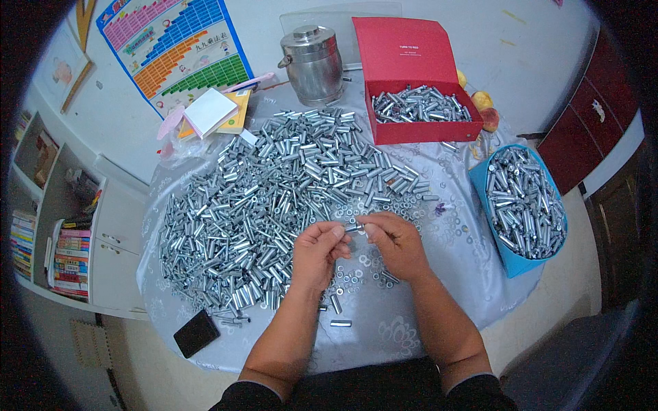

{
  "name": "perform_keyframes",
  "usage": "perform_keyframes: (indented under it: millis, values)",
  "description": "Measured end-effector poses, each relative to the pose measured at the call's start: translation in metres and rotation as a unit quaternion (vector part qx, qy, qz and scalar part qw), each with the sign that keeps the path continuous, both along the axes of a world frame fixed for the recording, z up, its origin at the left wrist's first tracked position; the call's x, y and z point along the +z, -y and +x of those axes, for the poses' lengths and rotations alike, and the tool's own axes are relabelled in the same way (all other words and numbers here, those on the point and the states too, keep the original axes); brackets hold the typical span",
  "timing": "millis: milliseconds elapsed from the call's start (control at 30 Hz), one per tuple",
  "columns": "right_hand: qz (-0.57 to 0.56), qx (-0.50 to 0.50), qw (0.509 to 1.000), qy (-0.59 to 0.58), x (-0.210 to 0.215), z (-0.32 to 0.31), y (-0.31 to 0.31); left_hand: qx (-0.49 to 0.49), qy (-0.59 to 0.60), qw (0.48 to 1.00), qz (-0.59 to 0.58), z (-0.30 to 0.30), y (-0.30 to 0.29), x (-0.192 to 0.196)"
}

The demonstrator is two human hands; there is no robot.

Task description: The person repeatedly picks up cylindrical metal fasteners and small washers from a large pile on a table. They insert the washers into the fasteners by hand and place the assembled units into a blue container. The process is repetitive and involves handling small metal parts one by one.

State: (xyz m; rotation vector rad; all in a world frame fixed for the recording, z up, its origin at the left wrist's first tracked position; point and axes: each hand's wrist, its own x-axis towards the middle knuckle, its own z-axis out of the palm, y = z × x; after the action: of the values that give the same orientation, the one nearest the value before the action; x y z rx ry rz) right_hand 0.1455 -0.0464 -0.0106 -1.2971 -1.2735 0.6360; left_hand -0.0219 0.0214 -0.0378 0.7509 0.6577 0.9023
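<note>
Over the front middle of the table, my left hand [317,252] pinches a short silvery metal sleeve [353,229] between thumb and fingers. My right hand [397,248] is closed at the other end of that sleeve, its thumb and forefinger pressed together there. Whether a small ring is also in the right fingertips is too small to tell. Loose flat washers [350,277] lie beneath and between the hands. A wide heap of metal sleeves and bolts [253,212] spreads to the left and behind them. One single sleeve [340,323] rests near the table's front edge.
A red box [428,132] full of metal pieces stands open at the back right. At the right edge sits a blue bin [510,257], also filled. A steel pot [312,65], books [211,111] and fruit [482,101] are at the back. A black flat case [196,334] lies front left.
</note>
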Motion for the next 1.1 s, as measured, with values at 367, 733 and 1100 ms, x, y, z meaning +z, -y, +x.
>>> perform_keyframes:
  millis: [367, 733, 1100]
  values:
    - [-0.089, 0.039, 0.978, -0.185, 0.002, 0.000, 0.002, -0.007, 0.007, 0.999, 0.030, -0.001, 0.001, 0.003]
    - [-0.099, -0.081, 0.990, -0.062, 0.004, 0.009, 0.000, 0.027, 0.050, 0.998, 0.002, -0.003, 0.001, 0.004]
    - [-0.099, -0.073, 0.929, 0.349, -0.023, 0.008, -0.012, 0.009, 0.131, 0.991, 0.016, 0.002, 0.001, 0.014]
